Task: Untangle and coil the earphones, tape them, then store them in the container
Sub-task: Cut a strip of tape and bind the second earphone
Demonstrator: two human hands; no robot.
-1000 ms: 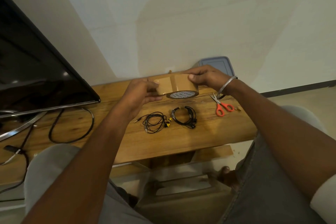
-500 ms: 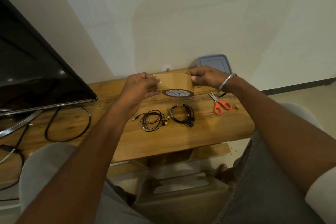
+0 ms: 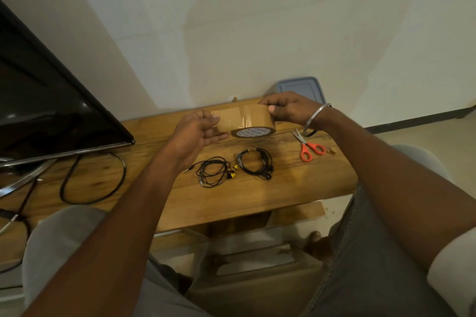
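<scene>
A brown tape roll [image 3: 257,121] is held above the wooden table [image 3: 257,195]. My right hand [image 3: 291,109] grips the roll from the top right. My left hand [image 3: 201,128] pinches the free end of the tape [image 3: 226,119], a short strip pulled out to the left. Below on the table lie two black earphone sets: a loose coil with yellow tips [image 3: 213,171] and a tighter coil [image 3: 256,162] to its right. A blue-lidded container [image 3: 298,87] stands at the table's back edge against the wall.
Orange-handled scissors [image 3: 309,148] lie on the table to the right of the earphones. A dark screen [image 3: 46,100] stands at the left, with a looped black cable [image 3: 95,177] in front of it. A shelf sits under the table.
The left hand has drawn a strip of tape out from the roll to the left. Both hands stay above the table; the earphones have not moved.
</scene>
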